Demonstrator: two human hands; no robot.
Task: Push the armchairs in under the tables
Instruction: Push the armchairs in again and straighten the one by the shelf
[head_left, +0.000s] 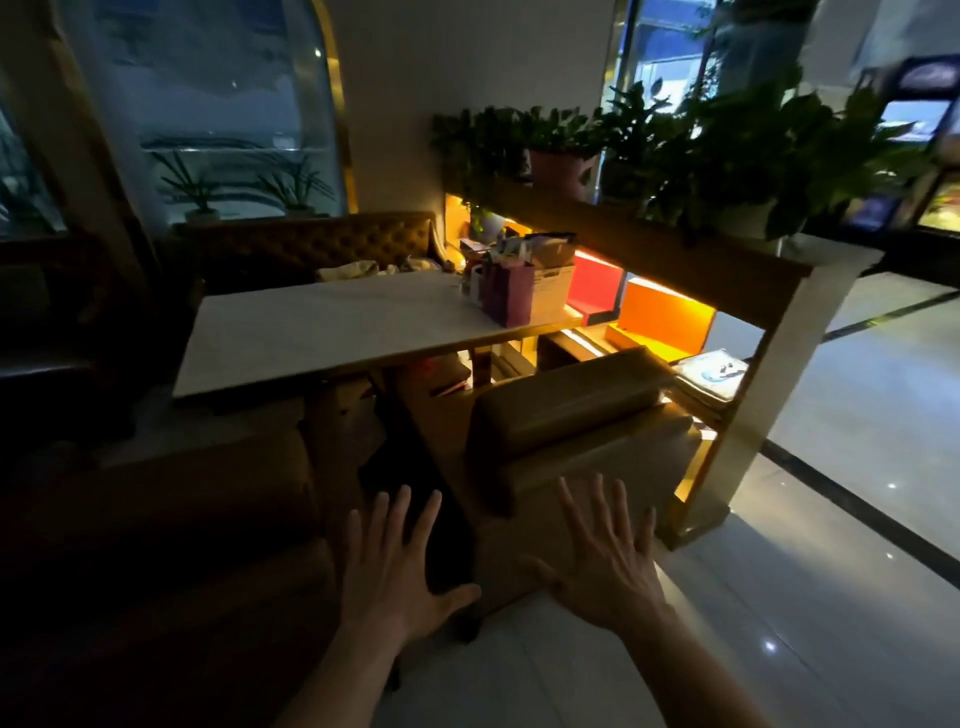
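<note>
Both hands are out in front with every finger fanned wide and nothing held. The left hand (397, 571) hangs over the dark gap between two seats; the right hand (605, 558) is spread flat toward the back of the tan leather armchair (576, 447), though in this dim light I cannot tell whether the palm is touching the leather or hovering just off it.

That armchair stands at the near right corner of the long white-topped surface (322, 332), its padded backrest just short of the edge and its seat partly beneath. To its right is the wooden planter shelf with glowing orange niches (670, 312). A second, darker brown armchair (171, 519) sits at the near left, mostly lost in shadow.

My reading: the step in hand is pushing the right-hand chair in. The next move calls for both palms flat on the backrest and a straight, level shove toward the table, keeping clear of the shelf frame.
</note>
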